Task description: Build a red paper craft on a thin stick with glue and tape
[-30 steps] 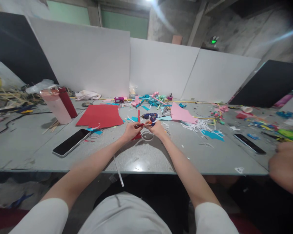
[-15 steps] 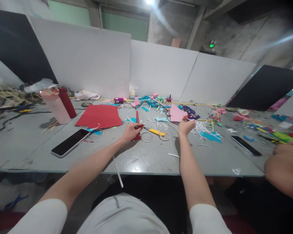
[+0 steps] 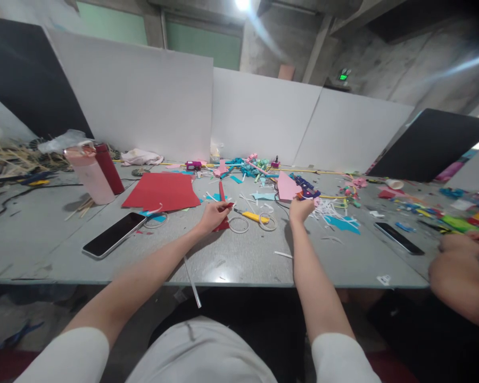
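Observation:
My left hand [image 3: 215, 217] is closed, pinching a small folded piece of red paper [image 3: 221, 226] just above the table. A narrow red strip [image 3: 221, 190] stands up behind its fingers. Farther right, my right hand [image 3: 302, 209] is closed at the dark blue glue gun [image 3: 308, 186], fingers at its orange part; the fingertips are partly hidden. Pink paper [image 3: 286, 187] lies beside the gun. Between my hands are a yellow utility knife [image 3: 255, 217] and two pale rings, the left ring [image 3: 238, 232] and the right ring [image 3: 276, 223].
Red sheets [image 3: 162, 190], a phone [image 3: 114, 235] and a pink bottle [image 3: 90, 175] stand or lie to the left. White paper strips [image 3: 329, 210] and blue paper [image 3: 344, 225] are on the right, with another phone [image 3: 399, 238] and another person's arm [image 3: 461, 276]. White panels [image 3: 263, 114] rise behind.
The glue gun has shifted and turned slightly at my right hand, and its red light no longer shows. My left hand keeps its pinch on the red paper.

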`<state>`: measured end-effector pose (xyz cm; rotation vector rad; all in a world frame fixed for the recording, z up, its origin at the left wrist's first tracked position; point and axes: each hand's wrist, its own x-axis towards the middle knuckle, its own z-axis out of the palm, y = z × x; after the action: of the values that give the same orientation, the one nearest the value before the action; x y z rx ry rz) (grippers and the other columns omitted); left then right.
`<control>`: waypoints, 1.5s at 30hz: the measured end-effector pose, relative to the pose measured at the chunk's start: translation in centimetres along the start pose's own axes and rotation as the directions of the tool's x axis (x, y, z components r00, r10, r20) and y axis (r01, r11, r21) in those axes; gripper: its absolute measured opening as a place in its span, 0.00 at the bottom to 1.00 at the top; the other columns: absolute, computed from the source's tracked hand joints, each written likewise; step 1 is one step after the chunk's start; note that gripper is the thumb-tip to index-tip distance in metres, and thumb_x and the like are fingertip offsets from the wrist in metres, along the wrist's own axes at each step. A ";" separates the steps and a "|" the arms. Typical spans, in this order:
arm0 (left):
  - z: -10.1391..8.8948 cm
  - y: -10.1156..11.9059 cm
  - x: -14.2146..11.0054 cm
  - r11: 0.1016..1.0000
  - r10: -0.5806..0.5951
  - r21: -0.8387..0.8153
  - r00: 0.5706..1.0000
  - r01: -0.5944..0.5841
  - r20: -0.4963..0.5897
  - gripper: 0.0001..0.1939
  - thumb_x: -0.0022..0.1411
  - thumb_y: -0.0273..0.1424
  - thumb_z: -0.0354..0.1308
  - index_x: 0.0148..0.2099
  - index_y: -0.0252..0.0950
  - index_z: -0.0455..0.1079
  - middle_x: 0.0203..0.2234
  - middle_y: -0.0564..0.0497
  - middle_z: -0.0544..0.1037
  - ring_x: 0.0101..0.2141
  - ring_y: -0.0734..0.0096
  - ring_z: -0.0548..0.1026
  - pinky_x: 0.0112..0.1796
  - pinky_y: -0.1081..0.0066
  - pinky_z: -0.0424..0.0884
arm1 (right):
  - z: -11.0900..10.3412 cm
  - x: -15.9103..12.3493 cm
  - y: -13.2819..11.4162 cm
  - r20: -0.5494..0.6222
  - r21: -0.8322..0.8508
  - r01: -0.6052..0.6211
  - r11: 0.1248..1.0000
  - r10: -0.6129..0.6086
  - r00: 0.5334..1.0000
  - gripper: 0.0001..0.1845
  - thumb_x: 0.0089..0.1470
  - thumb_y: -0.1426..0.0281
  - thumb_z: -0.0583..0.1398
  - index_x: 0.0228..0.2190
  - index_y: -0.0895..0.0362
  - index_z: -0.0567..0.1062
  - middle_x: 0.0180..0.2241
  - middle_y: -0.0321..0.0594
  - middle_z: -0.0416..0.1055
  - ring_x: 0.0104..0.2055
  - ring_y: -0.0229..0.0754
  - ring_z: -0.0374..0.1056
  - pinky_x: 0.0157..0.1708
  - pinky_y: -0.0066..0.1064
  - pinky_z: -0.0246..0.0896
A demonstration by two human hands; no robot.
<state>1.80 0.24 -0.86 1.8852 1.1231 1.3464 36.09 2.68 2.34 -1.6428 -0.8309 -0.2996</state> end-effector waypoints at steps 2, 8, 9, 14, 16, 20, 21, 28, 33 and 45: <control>0.0 0.0 0.0 1.000 -0.004 -0.008 1.000 0.004 -0.007 0.13 0.64 0.37 0.62 0.44 0.37 0.83 0.31 0.47 0.84 0.29 0.67 0.79 0.31 0.70 0.73 | 0.2 -0.3 -0.1 0.030 0.011 0.022 1.000 -0.022 0.999 0.14 0.54 0.70 0.59 0.36 0.67 0.81 0.39 0.68 0.80 0.45 0.64 0.77 0.48 0.46 0.66; -0.1 -0.1 0.1 0.999 -0.026 -0.041 0.999 0.025 -0.021 0.16 0.67 0.35 0.57 0.50 0.35 0.80 0.34 0.45 0.85 0.27 0.69 0.80 0.29 0.70 0.74 | 1.4 -1.3 -1.1 0.111 0.070 0.103 0.992 -0.110 0.988 0.18 0.57 0.61 0.60 0.35 0.64 0.81 0.39 0.64 0.81 0.45 0.63 0.77 0.45 0.43 0.67; -0.2 -0.1 0.1 0.999 -0.027 -0.042 0.999 0.026 -0.027 0.15 0.66 0.34 0.58 0.50 0.36 0.81 0.35 0.44 0.85 0.27 0.68 0.80 0.30 0.70 0.75 | 1.4 -1.5 -1.2 0.117 0.079 0.109 0.991 -0.118 0.986 0.19 0.57 0.60 0.61 0.36 0.64 0.81 0.39 0.63 0.81 0.44 0.62 0.77 0.45 0.43 0.67; -0.6 -0.1 0.2 0.998 -0.042 -0.049 0.998 0.039 -0.056 0.14 0.66 0.35 0.58 0.48 0.36 0.81 0.36 0.43 0.85 0.28 0.68 0.80 0.30 0.70 0.76 | 1.1 -1.9 -1.4 0.125 0.086 0.114 0.990 -0.124 0.984 0.18 0.53 0.59 0.62 0.35 0.62 0.81 0.37 0.60 0.81 0.40 0.59 0.77 0.42 0.41 0.67; -0.7 -0.2 0.3 0.997 -0.055 -0.061 0.997 0.052 -0.055 0.15 0.67 0.36 0.57 0.47 0.36 0.81 0.34 0.44 0.84 0.26 0.69 0.80 0.28 0.70 0.76 | 1.0 -2.1 -1.5 0.133 0.088 0.130 0.988 -0.141 0.981 0.16 0.53 0.60 0.62 0.35 0.61 0.80 0.37 0.59 0.81 0.40 0.59 0.77 0.42 0.41 0.66; -0.8 -0.5 0.3 0.995 -0.072 -0.078 0.996 0.068 -0.048 0.15 0.67 0.39 0.57 0.47 0.37 0.80 0.33 0.46 0.84 0.27 0.69 0.80 0.28 0.71 0.76 | 1.0 -2.4 -1.8 0.165 0.103 0.159 0.982 -0.175 0.971 0.15 0.53 0.62 0.62 0.36 0.61 0.80 0.37 0.59 0.81 0.40 0.59 0.77 0.43 0.40 0.66; -0.8 -0.6 0.3 0.994 -0.075 -0.081 0.996 0.071 -0.047 0.16 0.67 0.40 0.57 0.47 0.37 0.80 0.33 0.46 0.83 0.27 0.69 0.80 0.28 0.71 0.76 | 1.0 -2.4 -1.9 0.173 0.104 0.162 0.981 -0.178 0.969 0.15 0.53 0.63 0.62 0.36 0.61 0.80 0.37 0.59 0.81 0.41 0.59 0.76 0.43 0.40 0.66; -0.8 -0.8 0.5 0.994 -0.075 -0.084 0.996 0.072 -0.043 0.16 0.67 0.42 0.58 0.46 0.37 0.80 0.34 0.45 0.83 0.27 0.68 0.80 0.28 0.71 0.76 | 1.1 -2.4 -2.2 0.212 0.088 0.151 0.985 -0.167 0.963 0.15 0.53 0.65 0.61 0.39 0.62 0.79 0.39 0.59 0.81 0.43 0.58 0.76 0.45 0.40 0.66; -0.7 -0.9 0.4 0.993 -0.077 -0.089 0.996 0.074 -0.035 0.18 0.67 0.44 0.58 0.46 0.36 0.79 0.30 0.46 0.82 0.25 0.69 0.79 0.28 0.70 0.76 | 1.1 -2.3 -2.1 0.227 0.087 0.158 0.984 -0.174 0.958 0.15 0.52 0.67 0.61 0.40 0.62 0.80 0.40 0.59 0.81 0.44 0.58 0.76 0.45 0.39 0.66; -0.8 -0.5 0.2 0.996 -0.075 -0.055 0.997 0.073 -0.032 0.18 0.68 0.42 0.57 0.47 0.34 0.79 0.26 0.46 0.82 0.24 0.68 0.79 0.27 0.70 0.75 | 0.6 -2.3 -2.2 0.203 0.070 0.115 0.991 -0.127 0.971 0.14 0.53 0.68 0.59 0.36 0.63 0.82 0.37 0.60 0.82 0.41 0.58 0.77 0.42 0.39 0.66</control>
<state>0.95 0.61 -0.89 1.7715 1.1500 1.3589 32.84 2.51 2.41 -1.5905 -1.0905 -0.1886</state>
